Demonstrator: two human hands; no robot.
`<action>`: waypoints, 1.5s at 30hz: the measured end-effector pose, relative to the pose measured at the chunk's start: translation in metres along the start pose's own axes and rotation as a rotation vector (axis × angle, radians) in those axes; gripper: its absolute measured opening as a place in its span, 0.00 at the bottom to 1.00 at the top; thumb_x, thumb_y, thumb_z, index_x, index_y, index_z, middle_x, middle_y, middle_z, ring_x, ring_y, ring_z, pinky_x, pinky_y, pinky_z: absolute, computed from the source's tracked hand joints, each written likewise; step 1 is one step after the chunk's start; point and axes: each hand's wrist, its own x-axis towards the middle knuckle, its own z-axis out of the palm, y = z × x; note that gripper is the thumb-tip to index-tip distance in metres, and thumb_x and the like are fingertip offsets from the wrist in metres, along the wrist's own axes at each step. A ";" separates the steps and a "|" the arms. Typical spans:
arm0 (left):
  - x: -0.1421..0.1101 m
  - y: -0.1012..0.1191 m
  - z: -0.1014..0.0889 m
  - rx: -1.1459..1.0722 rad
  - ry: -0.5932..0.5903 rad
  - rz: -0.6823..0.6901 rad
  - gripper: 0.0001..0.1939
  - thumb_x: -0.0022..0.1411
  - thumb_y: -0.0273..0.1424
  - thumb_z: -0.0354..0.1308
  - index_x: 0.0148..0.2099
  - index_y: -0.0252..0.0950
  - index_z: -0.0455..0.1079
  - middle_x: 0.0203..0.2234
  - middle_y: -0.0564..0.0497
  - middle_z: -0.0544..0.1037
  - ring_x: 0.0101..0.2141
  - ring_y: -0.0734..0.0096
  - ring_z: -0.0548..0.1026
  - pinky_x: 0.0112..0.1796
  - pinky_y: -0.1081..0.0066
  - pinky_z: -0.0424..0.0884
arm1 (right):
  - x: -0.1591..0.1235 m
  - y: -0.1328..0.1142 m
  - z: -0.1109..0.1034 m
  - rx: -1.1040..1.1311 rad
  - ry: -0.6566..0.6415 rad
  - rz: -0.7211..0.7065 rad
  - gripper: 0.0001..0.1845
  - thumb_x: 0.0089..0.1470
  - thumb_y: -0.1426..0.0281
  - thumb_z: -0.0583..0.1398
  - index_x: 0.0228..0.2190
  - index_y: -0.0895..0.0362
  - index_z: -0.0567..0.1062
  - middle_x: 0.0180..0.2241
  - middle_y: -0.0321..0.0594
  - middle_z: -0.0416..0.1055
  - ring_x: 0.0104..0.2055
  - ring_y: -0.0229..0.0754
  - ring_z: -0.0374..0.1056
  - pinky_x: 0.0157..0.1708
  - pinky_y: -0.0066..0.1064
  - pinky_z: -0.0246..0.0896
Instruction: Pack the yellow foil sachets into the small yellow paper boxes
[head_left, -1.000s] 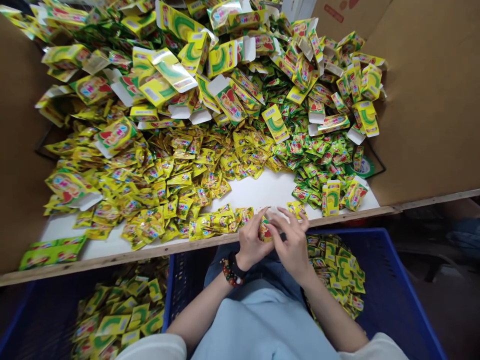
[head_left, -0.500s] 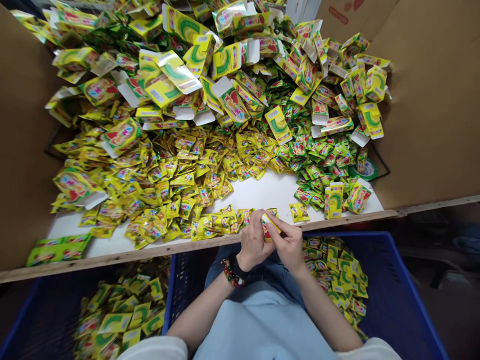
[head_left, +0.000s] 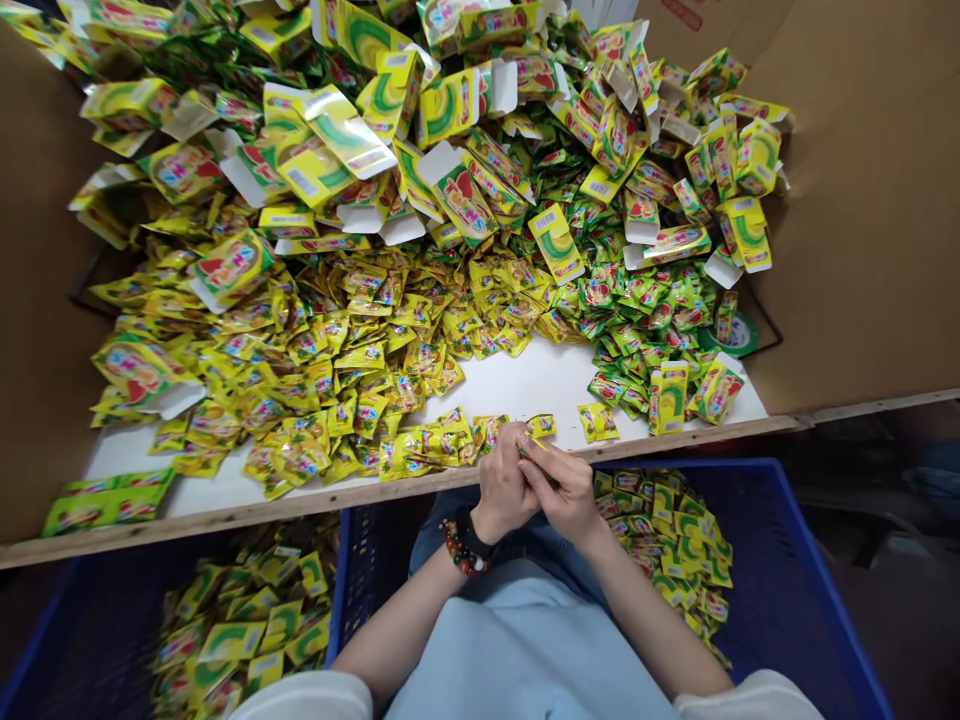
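My left hand [head_left: 504,482] and my right hand [head_left: 564,488] meet at the table's front edge, fingers closed around a small yellow-green candy box [head_left: 534,441]. Only a sliver of the box shows; my fingers hide the rest. Just beyond my hands lies a row of yellow candy packets [head_left: 442,436], and one single packet [head_left: 597,422] rests to the right. A yellow box [head_left: 667,398] stands farther right, beside green candy packets [head_left: 622,350].
Open yellow boxes [head_left: 457,195] are heaped at the back above yellow packets [head_left: 360,310]. Cardboard walls [head_left: 870,230] flank the white table [head_left: 525,385]. Below are blue crates [head_left: 795,560] with filled boxes [head_left: 232,640]. Green packets [head_left: 109,500] lie at the front left corner.
My right fingers have folded over the box, which turned and is now mostly covered; its printed face showed before. The view has shifted slightly.
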 end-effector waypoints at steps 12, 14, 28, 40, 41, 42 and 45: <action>0.033 -0.034 -0.097 0.712 -0.324 -0.244 0.22 0.57 0.24 0.49 0.55 0.34 0.67 0.56 0.35 0.65 0.53 0.41 0.62 0.48 0.46 0.64 | -0.018 0.044 -0.134 -0.865 -0.136 0.331 0.18 0.59 0.69 0.54 0.46 0.57 0.78 0.46 0.49 0.78 0.46 0.52 0.74 0.46 0.43 0.69; 0.035 -0.039 -0.097 0.718 -0.373 -0.239 0.18 0.56 0.26 0.51 0.50 0.34 0.69 0.53 0.35 0.67 0.52 0.41 0.63 0.46 0.47 0.65 | 0.012 0.062 -0.115 -0.890 -0.074 0.252 0.22 0.57 0.75 0.52 0.51 0.60 0.74 0.52 0.52 0.74 0.53 0.53 0.69 0.52 0.46 0.63; 0.042 -0.027 -0.067 -0.438 0.152 -0.522 0.16 0.50 0.37 0.66 0.40 0.33 0.77 0.32 0.48 0.81 0.30 0.67 0.78 0.32 0.69 0.75 | 0.048 0.024 -0.025 0.268 -0.130 0.305 0.08 0.53 0.65 0.63 0.35 0.54 0.78 0.48 0.44 0.74 0.47 0.44 0.72 0.44 0.34 0.68; 0.059 -0.026 -0.076 -0.386 -0.144 -0.309 0.23 0.55 0.29 0.59 0.55 0.37 0.73 0.47 0.44 0.80 0.45 0.61 0.79 0.44 0.63 0.77 | 0.081 0.030 -0.016 0.386 -0.320 0.372 0.10 0.50 0.64 0.62 0.33 0.56 0.79 0.32 0.38 0.78 0.37 0.42 0.72 0.41 0.33 0.66; 0.061 -0.027 -0.082 -0.339 -0.132 -0.294 0.24 0.55 0.28 0.58 0.56 0.38 0.71 0.48 0.44 0.79 0.46 0.61 0.78 0.44 0.63 0.78 | 0.083 0.032 -0.015 0.399 -0.263 0.391 0.10 0.49 0.64 0.62 0.32 0.57 0.79 0.31 0.38 0.78 0.35 0.42 0.72 0.40 0.33 0.67; 0.062 -0.029 -0.087 -0.271 -0.107 -0.283 0.24 0.56 0.27 0.57 0.56 0.38 0.71 0.50 0.43 0.78 0.48 0.60 0.77 0.44 0.62 0.78 | 0.084 0.034 -0.016 0.396 -0.198 0.407 0.10 0.49 0.64 0.63 0.32 0.57 0.79 0.30 0.38 0.77 0.34 0.42 0.72 0.39 0.33 0.67; 0.063 -0.031 -0.095 -0.082 0.027 -0.276 0.19 0.58 0.28 0.55 0.52 0.38 0.74 0.53 0.43 0.75 0.55 0.56 0.72 0.50 0.56 0.74 | 0.085 0.036 -0.018 0.341 -0.101 0.419 0.10 0.48 0.64 0.63 0.31 0.57 0.78 0.30 0.37 0.77 0.33 0.41 0.72 0.37 0.32 0.66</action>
